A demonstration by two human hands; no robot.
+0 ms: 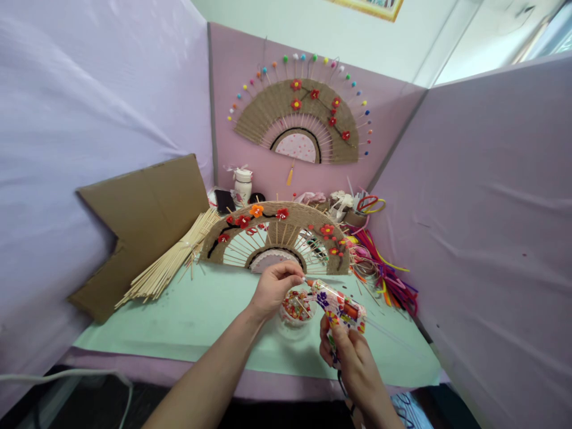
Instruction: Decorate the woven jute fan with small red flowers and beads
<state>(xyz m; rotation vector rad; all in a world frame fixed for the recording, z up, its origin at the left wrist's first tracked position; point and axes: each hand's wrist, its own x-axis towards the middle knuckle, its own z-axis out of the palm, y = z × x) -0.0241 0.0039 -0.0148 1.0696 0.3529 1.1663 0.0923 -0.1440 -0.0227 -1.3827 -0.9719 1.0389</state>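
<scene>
My right hand (351, 351) is wrapped round the handle of a flower-patterned glue gun (333, 298), its nozzle pointing left. At the nozzle's tip, my left hand (276, 287) pinches a tiny whitish piece, perhaps a bead, too small to name for sure. Just below the fingertips stands a clear round tub (295, 313) holding red, orange and clear beads. Behind both hands a fan-shaped craft piece (277, 226) stands upright, with a woven brown band, thin wooden ribs and red and orange flowers; my left hand overlaps its lower edge in view.
A bundle of thin wooden sticks (174, 259) and bent cardboard (147, 220) lie left. Colourful pipe cleaners (395, 283) pile up right, near scissors (367, 204) in a holder. A white bottle (243, 186) stands behind. Another decorated fan (308, 116) hangs on the pink partition.
</scene>
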